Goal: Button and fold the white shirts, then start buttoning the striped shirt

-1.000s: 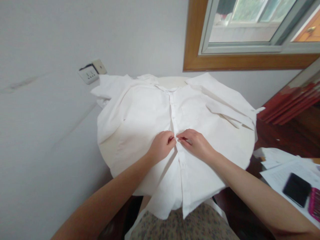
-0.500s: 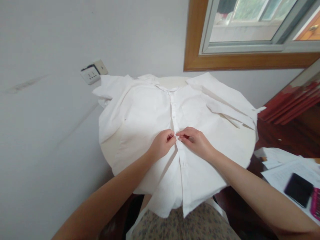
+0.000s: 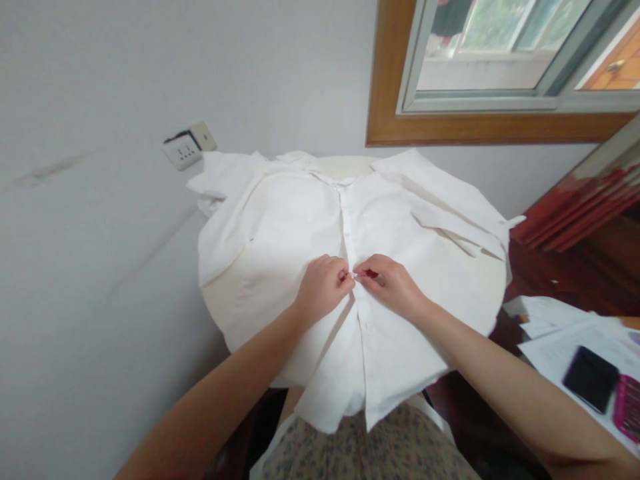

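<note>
A white button-up shirt lies spread front side up over a round pale table, its collar toward the wall and its hem hanging over the near edge. Halfway down the front placket, my left hand pinches the cloth from the left. Facing it, my right hand pinches the same strip from the right, the fingertips of both nearly meeting. Below my hands the two front edges fall apart; above them the placket lies together. Any button between my fingers is hidden.
A wall socket with a white adapter is behind the left sleeve. A wood-framed window is at the back right. To the right, papers, a black phone and a pink calculator lie on a lower surface, near a red curtain.
Both hands stay pinched at the same spot on the placket, with only slight finger movement. The camera view has shifted a little.
</note>
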The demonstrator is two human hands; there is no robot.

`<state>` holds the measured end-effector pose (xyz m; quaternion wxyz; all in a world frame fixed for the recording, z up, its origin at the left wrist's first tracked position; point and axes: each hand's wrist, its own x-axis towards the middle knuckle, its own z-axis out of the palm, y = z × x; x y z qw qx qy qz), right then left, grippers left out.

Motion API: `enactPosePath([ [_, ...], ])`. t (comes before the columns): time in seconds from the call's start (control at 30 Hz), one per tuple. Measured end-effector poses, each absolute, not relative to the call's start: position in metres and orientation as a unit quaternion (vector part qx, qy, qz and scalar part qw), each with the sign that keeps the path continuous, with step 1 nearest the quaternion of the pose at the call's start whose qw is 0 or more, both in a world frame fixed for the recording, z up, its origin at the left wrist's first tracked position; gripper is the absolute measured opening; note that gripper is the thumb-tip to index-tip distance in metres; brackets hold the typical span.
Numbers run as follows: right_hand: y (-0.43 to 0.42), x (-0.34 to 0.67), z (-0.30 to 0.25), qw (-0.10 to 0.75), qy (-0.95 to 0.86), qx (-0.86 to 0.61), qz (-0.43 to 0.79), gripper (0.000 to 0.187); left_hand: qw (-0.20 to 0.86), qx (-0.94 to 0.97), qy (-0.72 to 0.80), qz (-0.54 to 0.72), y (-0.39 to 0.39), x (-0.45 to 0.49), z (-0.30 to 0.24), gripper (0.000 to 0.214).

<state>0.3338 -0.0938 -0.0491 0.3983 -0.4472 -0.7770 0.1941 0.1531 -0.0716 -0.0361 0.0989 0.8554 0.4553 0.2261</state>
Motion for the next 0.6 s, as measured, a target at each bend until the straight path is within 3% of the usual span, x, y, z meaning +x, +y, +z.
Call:
enactPosePath([
  [0.17,-0.094,0.333,-0.049,0.385,-0.781,-0.452,0.195,0.013,0.062,0.864,0.448,0.221,-0.073,0.151,-0.034,0.008],
  [0.4,-0.095,0.335,-0.05,0.398,-0.777,-0.44,0.21,0.016,0.29,0.802,0.458,0.252,-0.065,0.15,-0.042,0.015],
  [0.6,-0.094,0.333,-0.048,0.397,-0.784,-0.415,0.234,0.02,0.31,0.796,0.456,0.25,-0.064,0.152,-0.046,0.019],
])
